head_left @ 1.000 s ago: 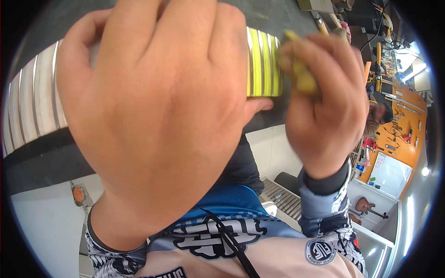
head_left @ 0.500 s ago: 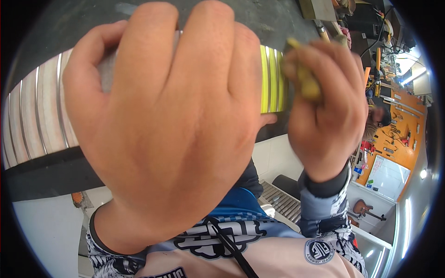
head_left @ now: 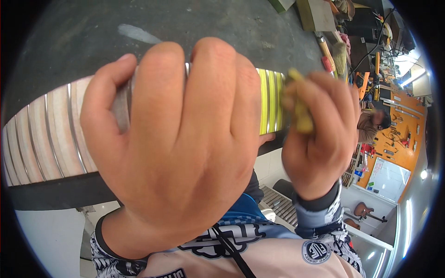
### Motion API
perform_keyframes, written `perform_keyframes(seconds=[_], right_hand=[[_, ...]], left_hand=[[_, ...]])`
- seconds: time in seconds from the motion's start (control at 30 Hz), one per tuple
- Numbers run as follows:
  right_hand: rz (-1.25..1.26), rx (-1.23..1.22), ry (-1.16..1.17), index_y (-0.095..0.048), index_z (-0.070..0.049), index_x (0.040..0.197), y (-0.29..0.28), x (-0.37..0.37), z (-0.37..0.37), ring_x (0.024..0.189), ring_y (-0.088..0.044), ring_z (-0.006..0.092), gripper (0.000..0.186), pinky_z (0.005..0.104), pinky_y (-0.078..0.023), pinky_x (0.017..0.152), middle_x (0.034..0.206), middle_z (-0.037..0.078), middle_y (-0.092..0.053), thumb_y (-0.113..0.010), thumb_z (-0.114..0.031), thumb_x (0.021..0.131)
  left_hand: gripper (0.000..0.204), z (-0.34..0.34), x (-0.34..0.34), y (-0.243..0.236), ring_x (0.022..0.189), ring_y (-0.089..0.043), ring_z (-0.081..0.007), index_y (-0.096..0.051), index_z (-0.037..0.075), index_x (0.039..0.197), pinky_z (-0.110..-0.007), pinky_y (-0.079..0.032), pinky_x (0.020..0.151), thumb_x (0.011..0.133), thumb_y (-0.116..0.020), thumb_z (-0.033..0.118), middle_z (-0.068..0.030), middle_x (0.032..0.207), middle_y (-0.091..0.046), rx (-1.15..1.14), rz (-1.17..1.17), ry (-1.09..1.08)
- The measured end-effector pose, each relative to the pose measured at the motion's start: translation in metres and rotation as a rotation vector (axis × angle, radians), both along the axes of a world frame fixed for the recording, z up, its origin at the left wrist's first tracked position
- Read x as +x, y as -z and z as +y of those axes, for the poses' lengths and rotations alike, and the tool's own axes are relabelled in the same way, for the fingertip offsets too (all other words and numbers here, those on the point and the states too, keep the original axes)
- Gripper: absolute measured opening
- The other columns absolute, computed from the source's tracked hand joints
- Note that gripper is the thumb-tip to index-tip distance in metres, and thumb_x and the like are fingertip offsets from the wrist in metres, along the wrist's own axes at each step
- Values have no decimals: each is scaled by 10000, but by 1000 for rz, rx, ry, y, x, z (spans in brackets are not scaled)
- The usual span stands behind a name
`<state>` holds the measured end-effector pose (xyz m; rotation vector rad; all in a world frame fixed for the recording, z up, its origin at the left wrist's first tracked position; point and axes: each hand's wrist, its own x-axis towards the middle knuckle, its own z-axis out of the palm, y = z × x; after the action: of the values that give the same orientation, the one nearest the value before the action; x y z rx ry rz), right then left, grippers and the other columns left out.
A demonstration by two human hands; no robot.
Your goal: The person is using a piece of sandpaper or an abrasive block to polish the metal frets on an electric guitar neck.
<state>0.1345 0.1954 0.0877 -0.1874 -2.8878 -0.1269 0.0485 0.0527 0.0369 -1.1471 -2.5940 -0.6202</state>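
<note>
Two bare hands attend one fretted neck (head_left: pixel 51 134). Nearest to view, the left hand (head_left: pixel 185 120) lies palm down across the neck's middle; its grip is closed around it, fingers curled over the far edge, thumb tip showing at the near edge. The neck's long axis runs left to right, pale and metal-barred at the left, yellow-green at the right end. Right hand (head_left: pixel 324 134): grip closed on a small yellow-green piece (head_left: pixel 303 121), just beside the neck's right end. Blur noted; contact between piece and neck cannot be confirmed. Of the two, the left hand is nearer the neck, which extends leftward from the right grip. Dark surface (head_left: pixel 83 53) visible beyond the neck. Farther off, rightward of the neck: an olive-green block (head_left: pixel 320 19), another person (head_left: pixel 368 126), an orange tool board (head_left: pixel 396 123), a whiteboard (head_left: pixel 389 180) and a guitar (head_left: pixel 363 210).
</note>
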Motion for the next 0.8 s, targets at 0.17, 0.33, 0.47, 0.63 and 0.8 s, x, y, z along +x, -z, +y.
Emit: perform_keyframes(seconds=[0.17, 0.33, 0.47, 0.63, 0.8], right_hand=[[-10, 26, 42, -699, -14, 950, 6, 2, -6, 898, -615, 346, 278, 413, -476, 824, 986, 148, -665, -662, 76, 690], [-27, 8, 12, -688, -19, 958, 1, -13, 4, 883, -605, 328, 278, 400, -465, 819, 960, 131, -646, -675, 60, 693], [-68, -9, 96, -690, -29, 963, -3, 6, -22, 871, -589, 354, 299, 407, -460, 817, 983, 138, -640, -656, 61, 679], [-69, -8, -2, -692, -16, 941, 1, -12, -9, 856, -586, 319, 292, 395, -446, 790, 941, 133, -635, -670, 54, 658], [-66, -31, 51, -682, -14, 946, -1, -10, -9, 856, -580, 328, 302, 392, -447, 788, 949, 137, -631, -670, 73, 656]], left_hand=[[722, -2, -1, 1, 1002, -631, -235, -669, 82, 1115, -422, -405, 962, 723, -720, 686, -25, 1064, -658, -26, -16, -6], [692, -12, -4, -13, 970, -634, -236, -672, 78, 1095, -442, -411, 962, 840, -629, 720, -39, 1036, -662, -281, 78, 79], [679, -13, -5, 20, 953, -639, -230, -680, 81, 1091, -451, -422, 971, 895, -594, 725, -41, 1028, -669, 9, 203, 30], [684, -21, -2, 19, 950, -641, -227, -682, 78, 1105, -456, -422, 975, 920, -568, 727, -47, 1030, -668, -43, 204, 36], [699, -18, -2, 18, 951, -641, -229, -684, 75, 1114, -465, -420, 973, 929, -548, 735, -45, 1029, -666, -39, 205, 49]])
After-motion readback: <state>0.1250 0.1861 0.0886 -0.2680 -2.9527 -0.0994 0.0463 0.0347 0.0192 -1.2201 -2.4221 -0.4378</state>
